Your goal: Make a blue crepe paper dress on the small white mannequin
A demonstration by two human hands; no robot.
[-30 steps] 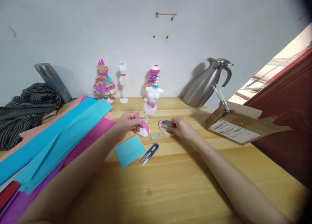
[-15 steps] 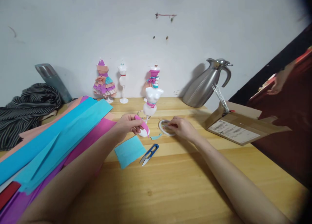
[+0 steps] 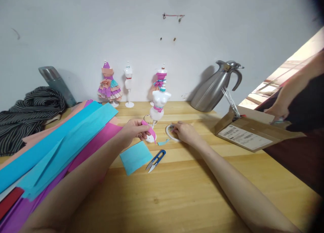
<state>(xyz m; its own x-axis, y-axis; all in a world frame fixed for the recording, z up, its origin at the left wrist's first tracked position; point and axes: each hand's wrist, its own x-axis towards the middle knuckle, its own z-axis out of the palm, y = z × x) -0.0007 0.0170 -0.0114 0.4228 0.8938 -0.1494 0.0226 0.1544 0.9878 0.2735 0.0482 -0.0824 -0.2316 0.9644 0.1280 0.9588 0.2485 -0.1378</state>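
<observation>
Co-worker's hand (image 3: 279, 108) has reached 3 o'clock; left hand (image 3: 134, 129) pinches pink strip (image 3: 151, 131), unattached to waist-banded mannequin (image 3: 161, 98); right hand (image 3: 186, 132), grip unclear, at ring (image 3: 169, 135).

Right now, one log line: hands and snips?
left hand: pinching pink strip | right hand: fingers at white ring | blue snips: on table

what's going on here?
A person's left hand pinches a pink strip in front of the stand of a small white mannequin. The right hand is at the right side of a white ring; whether its grip is closed is unclear. Blue snips and folded light-blue paper lie nearer the wearer. Another person's hand is by the cardboard box.
</observation>
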